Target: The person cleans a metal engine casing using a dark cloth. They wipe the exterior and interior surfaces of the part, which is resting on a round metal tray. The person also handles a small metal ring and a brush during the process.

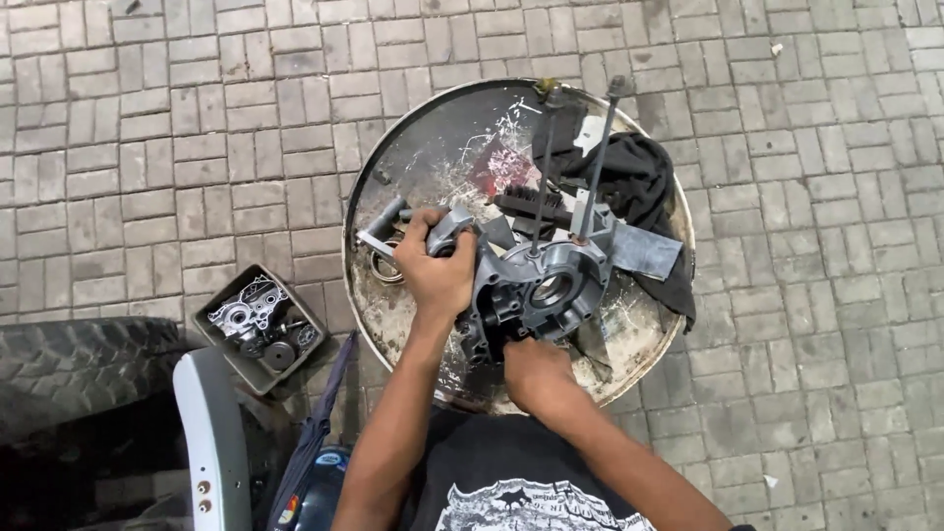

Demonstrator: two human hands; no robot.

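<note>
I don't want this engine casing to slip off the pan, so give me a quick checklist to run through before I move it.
1. Left hand gripping the casing's upper left edge: ok.
2. Right hand on the engine casing from below: ok; the exact grip is hidden.
3. Casing inside the round metal pan: ok.
4. Two long studs clear of the hands: ok.
5. Black cloth free of the casing: cannot tell.
6. Brush clear of the casing: ok.

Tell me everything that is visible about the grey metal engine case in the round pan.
The engine case is a grey cast-metal housing, apparently aluminium, with a round bearing hole and ribbed walls. Two long thin studs rise from it. It sits in the large round metal pan, beside a black cloth. The left hand grips its left edge; the right hand holds its near side.
</note>
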